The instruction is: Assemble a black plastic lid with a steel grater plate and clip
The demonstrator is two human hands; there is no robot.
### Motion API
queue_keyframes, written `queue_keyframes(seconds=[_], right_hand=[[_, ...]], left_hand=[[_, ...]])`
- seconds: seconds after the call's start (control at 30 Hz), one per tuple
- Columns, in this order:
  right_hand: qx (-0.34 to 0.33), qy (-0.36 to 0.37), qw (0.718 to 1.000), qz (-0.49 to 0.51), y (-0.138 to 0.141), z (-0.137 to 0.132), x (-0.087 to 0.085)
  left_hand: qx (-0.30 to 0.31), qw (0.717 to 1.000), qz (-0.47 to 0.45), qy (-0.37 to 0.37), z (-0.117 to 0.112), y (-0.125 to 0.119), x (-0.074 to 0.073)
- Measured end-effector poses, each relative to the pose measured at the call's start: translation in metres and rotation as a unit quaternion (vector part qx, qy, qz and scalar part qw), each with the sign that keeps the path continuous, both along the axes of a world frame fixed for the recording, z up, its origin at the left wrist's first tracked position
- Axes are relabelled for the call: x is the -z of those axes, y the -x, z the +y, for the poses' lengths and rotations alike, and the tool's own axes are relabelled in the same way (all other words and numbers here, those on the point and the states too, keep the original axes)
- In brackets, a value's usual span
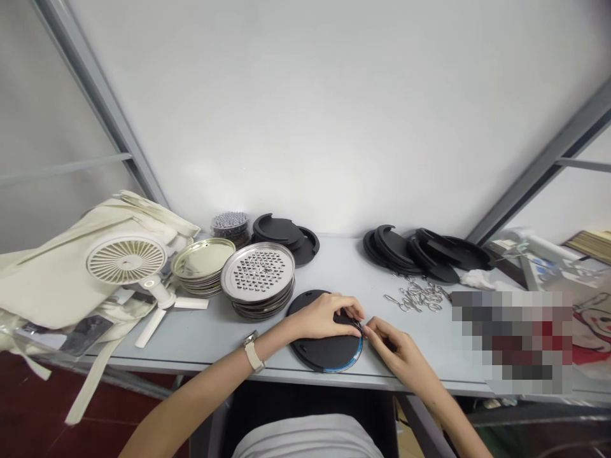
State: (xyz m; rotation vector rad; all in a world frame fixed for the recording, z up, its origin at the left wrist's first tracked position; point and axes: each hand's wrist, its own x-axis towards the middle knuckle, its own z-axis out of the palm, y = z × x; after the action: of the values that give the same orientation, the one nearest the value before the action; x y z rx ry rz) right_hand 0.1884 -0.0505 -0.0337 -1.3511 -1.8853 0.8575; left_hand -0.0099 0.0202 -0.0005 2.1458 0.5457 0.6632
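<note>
A black round disc (324, 350) with a blue rim edge lies flat near the table's front edge. My left hand (327, 315) rests on top of it, fingers curled and pressing near its right edge. My right hand (394, 346) meets it at that same right edge, fingertips pinched on something small I cannot make out. A watch sits on my left wrist.
Behind stand a stack of perforated metal discs (258, 273), a stack of gold-toned metal plates (203, 262), black discs (286, 232) and more black rings (424, 249). Loose metal clips (420, 298) lie right of centre. A white fan (126, 259) and cloth bag sit left.
</note>
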Motion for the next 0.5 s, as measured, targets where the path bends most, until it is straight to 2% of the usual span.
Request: queue_keyframes(seconds=[0.3, 0.5], right_hand=[[0.011, -0.009, 1.0, -0.001, 0.004, -0.0013, 0.0001], [0.007, -0.008, 1.0, -0.004, 0.0047, -0.0021, 0.0011]], left_hand=[[-0.006, 1.0, 0.022, -0.007, -0.0013, 0.0004, -0.0047], [-0.005, 1.0, 0.0, 0.009, -0.0004, -0.0001, -0.002]])
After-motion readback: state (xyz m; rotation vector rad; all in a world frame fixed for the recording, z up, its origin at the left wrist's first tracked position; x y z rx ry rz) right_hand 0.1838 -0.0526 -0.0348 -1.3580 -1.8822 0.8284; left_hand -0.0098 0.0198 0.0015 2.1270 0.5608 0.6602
